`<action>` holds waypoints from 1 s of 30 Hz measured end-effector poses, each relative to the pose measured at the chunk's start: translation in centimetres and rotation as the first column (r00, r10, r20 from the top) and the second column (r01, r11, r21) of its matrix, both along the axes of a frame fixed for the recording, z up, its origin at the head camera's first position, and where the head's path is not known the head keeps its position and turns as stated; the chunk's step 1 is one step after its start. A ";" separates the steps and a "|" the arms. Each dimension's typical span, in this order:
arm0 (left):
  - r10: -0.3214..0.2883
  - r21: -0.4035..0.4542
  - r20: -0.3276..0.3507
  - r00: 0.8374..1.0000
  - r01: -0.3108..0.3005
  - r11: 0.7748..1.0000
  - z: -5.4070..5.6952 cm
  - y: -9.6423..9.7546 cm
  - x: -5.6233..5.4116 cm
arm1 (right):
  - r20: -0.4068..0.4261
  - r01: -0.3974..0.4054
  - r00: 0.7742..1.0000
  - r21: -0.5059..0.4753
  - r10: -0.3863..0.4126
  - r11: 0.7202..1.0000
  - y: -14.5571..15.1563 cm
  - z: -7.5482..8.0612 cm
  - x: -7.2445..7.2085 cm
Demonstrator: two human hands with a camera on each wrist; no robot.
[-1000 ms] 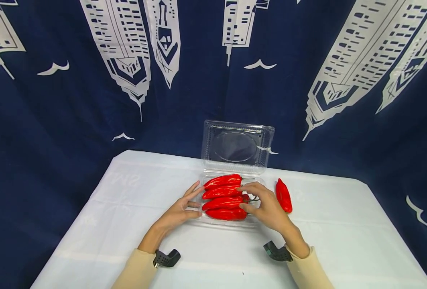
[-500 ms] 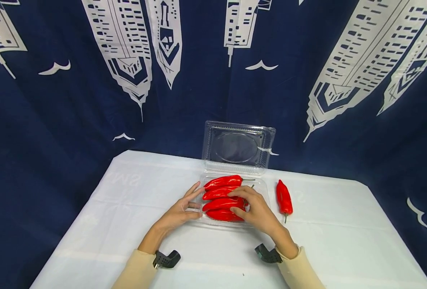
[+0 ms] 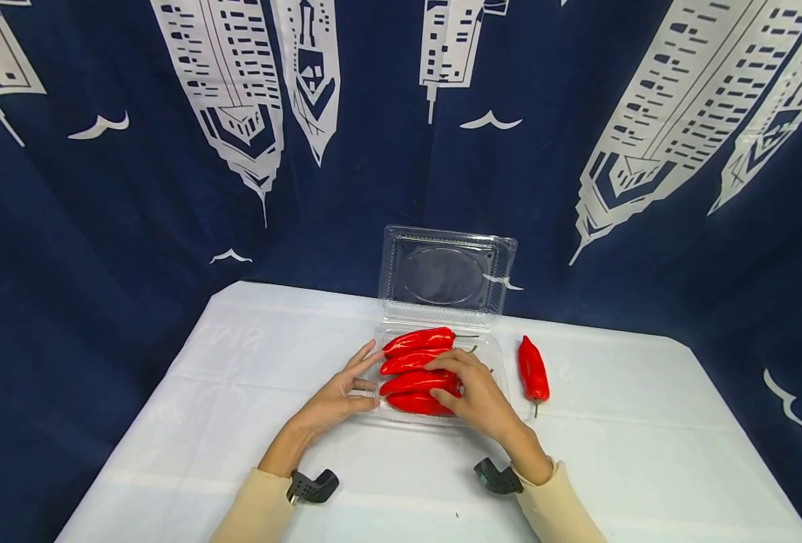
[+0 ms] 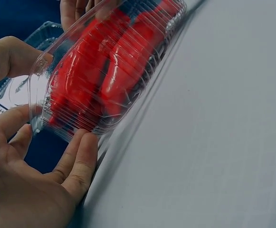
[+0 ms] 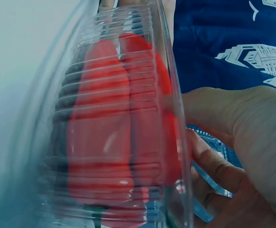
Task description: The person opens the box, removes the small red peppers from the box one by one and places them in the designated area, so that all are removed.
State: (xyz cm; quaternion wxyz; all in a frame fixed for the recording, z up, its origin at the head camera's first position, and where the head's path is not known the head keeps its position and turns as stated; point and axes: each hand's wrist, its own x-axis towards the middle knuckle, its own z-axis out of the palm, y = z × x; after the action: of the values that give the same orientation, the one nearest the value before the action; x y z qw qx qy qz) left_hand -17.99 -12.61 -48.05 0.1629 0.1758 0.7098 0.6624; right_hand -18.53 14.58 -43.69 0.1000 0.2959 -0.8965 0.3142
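Several glossy red chili peppers lie side by side in a clear plastic clamshell container, stems to the right. My right hand reaches over their stem ends, thumb and fingers bent around one red chili pepper in the row. In the right wrist view the thumb of the right hand comes over the container's rim onto the peppers. My left hand steadies the container's left end, fingers spread and fairly straight. Its fingertips press on the ribbed wall in the left wrist view.
The container's clear lid stands raised at the back, against a navy cloth with white buildings and birds. One more red chili pepper lies on the white table right of the container.
My right hand has shifted left over the peppers, uncovering the container's right side and the loose pepper's stem. My left hand has kept its place.
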 end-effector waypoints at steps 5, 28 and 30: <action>-0.002 0.003 -0.001 1.000 0.002 1.000 -0.1 0.0 0.0 | -0.001 0.007 1.000 0.011 -0.007 1.000 0.0 -0.3 0.1; 0.004 -0.017 -0.001 1.000 -0.004 1.000 -0.2 0.1 -0.3 | 0.008 -0.003 1.000 0.060 0.003 0.998 0.3 -0.3 -0.1; 0.004 -0.017 -0.003 1.000 -0.004 1.000 -0.2 0.0 -0.3 | 0.008 -0.007 1.000 0.062 0.006 0.998 0.4 -0.3 0.0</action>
State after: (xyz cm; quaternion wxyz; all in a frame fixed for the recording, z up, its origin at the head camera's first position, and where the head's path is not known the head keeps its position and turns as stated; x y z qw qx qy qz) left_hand -18.26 -12.56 -48.23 0.1619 0.1740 0.7161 0.6563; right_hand -18.57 14.96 -44.04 0.0861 0.3005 -0.9052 0.2880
